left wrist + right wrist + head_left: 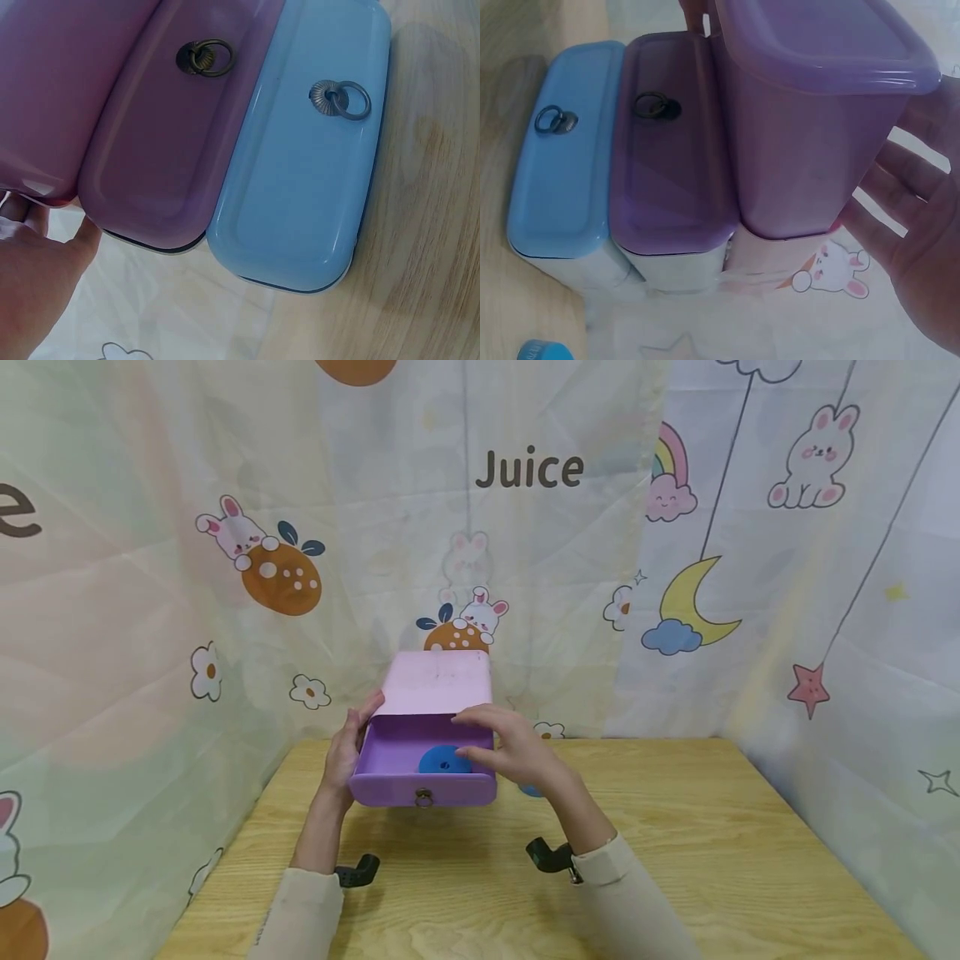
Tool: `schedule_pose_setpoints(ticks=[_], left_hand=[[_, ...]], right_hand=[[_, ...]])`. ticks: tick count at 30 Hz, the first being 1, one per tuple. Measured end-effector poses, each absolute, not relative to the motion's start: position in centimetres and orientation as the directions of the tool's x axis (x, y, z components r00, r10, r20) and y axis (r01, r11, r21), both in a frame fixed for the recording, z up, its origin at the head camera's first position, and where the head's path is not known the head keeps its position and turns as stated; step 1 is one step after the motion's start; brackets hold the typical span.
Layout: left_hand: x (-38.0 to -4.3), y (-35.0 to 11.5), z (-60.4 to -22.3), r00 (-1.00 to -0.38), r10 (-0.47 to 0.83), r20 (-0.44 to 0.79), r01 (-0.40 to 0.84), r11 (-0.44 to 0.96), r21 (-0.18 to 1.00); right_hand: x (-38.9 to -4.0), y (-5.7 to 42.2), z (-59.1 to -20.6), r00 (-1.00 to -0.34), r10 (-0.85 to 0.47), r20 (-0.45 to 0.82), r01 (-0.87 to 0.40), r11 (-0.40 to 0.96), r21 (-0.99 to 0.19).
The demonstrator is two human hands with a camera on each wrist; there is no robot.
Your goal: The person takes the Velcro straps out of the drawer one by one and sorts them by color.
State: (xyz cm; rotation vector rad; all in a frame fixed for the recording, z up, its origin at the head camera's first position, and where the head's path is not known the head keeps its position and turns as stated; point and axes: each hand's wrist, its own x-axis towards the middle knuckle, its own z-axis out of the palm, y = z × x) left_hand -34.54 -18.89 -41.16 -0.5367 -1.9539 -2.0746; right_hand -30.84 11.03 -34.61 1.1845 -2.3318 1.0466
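A stacked cabinet with a pink top (435, 681) stands with its lilac top drawer (390, 790) pulled out. Inside lies a blue disc (435, 762) with a small dark centre. My left hand (342, 756) rests straight-fingered against the cabinet's left side. Over on the right, my right hand (517, 747) is spread, its thumb overlapping the drawer's right edge near the disc and its fingers near the pink top's front corner. Below the open drawer, the purple drawer (671, 172) and the light blue drawer (566, 165) are closed, each with a ring pull.
On the wooden table (720, 843), a blue round object (546, 350) stands to the right of the cabinet. A printed cloth (555, 577) with rabbits and oranges hangs behind. Cloth also lines both sides.
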Motion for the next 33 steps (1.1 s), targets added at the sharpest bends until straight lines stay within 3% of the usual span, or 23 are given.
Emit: schedule_pose_setpoints(ticks=[27,33], left_hand=[[-34.5,-18.9,-41.3,-0.905,0.092,0.415,0.406,-0.102,0.908],[-34.5,-19.0,-41.1,-0.905,0.09,0.415,0.407,-0.096,0.908]], right_hand=[[-31.6,9.7,-33.6,-0.673,-0.694,0.256,-0.709,0.507,-0.489],[-32.5,9.4,-33.7,-0.649,-0.735,0.196,-0.727,0.523,-0.445]])
